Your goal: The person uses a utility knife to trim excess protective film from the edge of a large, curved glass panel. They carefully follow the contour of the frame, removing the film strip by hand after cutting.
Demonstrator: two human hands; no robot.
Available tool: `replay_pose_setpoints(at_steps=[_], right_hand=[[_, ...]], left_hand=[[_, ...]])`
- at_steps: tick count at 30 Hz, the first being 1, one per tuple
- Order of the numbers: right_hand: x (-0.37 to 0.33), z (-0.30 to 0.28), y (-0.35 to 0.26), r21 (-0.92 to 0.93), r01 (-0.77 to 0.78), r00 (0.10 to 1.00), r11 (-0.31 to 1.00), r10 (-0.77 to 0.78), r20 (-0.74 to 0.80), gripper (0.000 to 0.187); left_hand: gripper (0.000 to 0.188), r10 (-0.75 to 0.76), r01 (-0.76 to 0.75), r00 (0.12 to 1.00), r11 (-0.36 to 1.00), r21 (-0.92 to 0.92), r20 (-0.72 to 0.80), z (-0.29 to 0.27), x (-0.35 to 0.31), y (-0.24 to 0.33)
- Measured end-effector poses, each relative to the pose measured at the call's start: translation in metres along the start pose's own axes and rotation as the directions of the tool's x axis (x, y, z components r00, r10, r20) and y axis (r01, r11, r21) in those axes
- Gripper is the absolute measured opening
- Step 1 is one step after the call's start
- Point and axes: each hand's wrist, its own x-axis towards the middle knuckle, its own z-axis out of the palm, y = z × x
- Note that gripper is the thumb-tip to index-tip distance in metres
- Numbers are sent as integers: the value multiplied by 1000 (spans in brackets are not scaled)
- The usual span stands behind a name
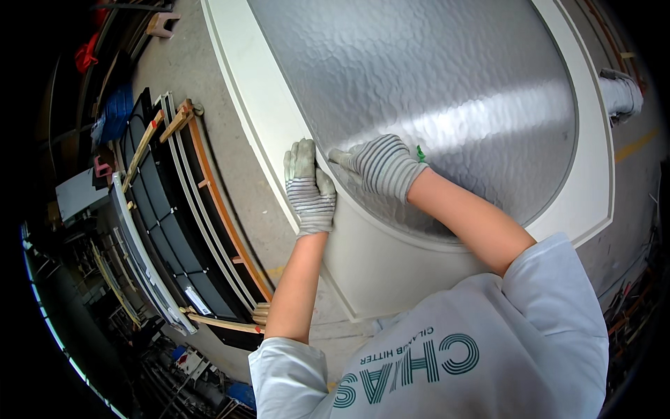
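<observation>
While both gloved hands sit at the near-left edge of the frosted glass pane (433, 77), neither is closed round anything. The pane is big w/ a dimpled texture, set in a cream frame (258, 105) that lies flat on a grey floor (230, 167).

Left hand (309, 187): fingers together, flat, palm down on the frame just left of the pane's edge, fingertips pointing away from the person. Right hand (380, 164): lies on the pane itself, fingers together and stretched twd the pane's left edge, tips right at the seam btwn glass and frame, close to the left hand's fingertips. Can't tell if it's pinching a strip there. A small green bit (420, 152) shows at its wrist.

Left of the frame, apart from it: a stack of dark panels (174, 230) w/ wooden slats. At the frame's far right edge, another person's gloved hand (620, 94).
</observation>
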Motion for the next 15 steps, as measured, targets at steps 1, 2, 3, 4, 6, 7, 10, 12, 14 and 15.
replay_pose_setpoints(at_steps=[1,2,3,4,6,7,10,12,14,15], right_hand=[[-3,-1,2,-19,42,998,999,-40,53,34],[-1,-2,4,-13,44,998,999,-43,46,34],[2,-7,4,-2,40,998,999,-40,38,34],[4,-10,4,9,37,999,999,-37,30,34],[14,-10,1,21,-35,999,999,35,-19,33],[17,-9,0,31,-71,996,997,72,-45,33],[7,-8,9,-38,45,998,998,-43,37,32],[-10,-15,15,126,74,995,989,-82,60,32],[-25,-25,23,322,-2,1000,947,-7,27,33],[-31,-29,30,434,-80,996,897,90,-3,34]], left_hand=[[45,-6,6,1000,1000,2,-4,0,-1,0],[45,-13,13,1000,1000,3,-8,0,-2,0],[45,-16,16,1000,1000,-2,-5,-1,-1,0],[45,-20,20,1000,1000,-7,-2,-1,-1,1],[45,-16,16,1000,1000,-7,0,-1,0,1],[45,-8,8,1000,1000,-1,-1,1,1,1],[47,24,-25,1000,1000,4,15,0,2,-1],[52,81,-84,996,995,55,45,-3,8,-5],[59,168,-183,980,972,150,110,-13,32,-16],[61,209,-230,969,958,172,132,-16,49,-20]])
